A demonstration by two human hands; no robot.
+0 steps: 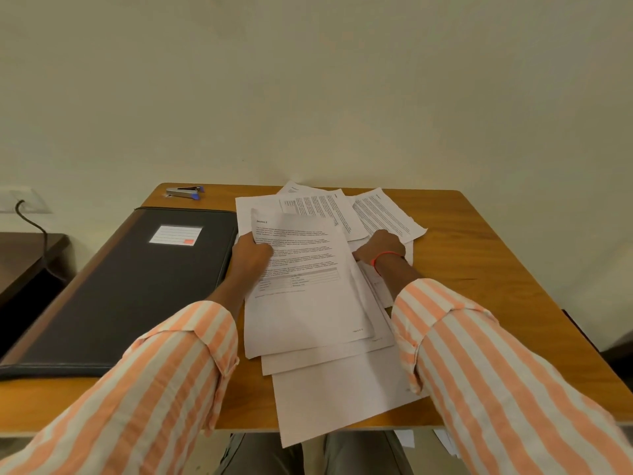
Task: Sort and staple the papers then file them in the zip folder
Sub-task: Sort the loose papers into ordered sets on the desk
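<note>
A loose pile of printed white papers [308, 303] lies spread over the middle of the wooden table [479, 269], some fanned out at the back and one hanging over the front edge. My left hand [251, 252] grips the left edge of the top sheet, thumb on its printed face. My right hand [380, 246] reaches under the right side of that sheet and its fingertips are hidden among the papers. The black zip folder [130, 286] lies closed on the left, with a white label. A grey and blue stapler [185, 193] sits at the back left corner.
The table stands against a plain wall. A dark side table [27, 255] with a black cable [30, 217] is at the far left. A few sheets lie on the floor [442, 440] below the front edge.
</note>
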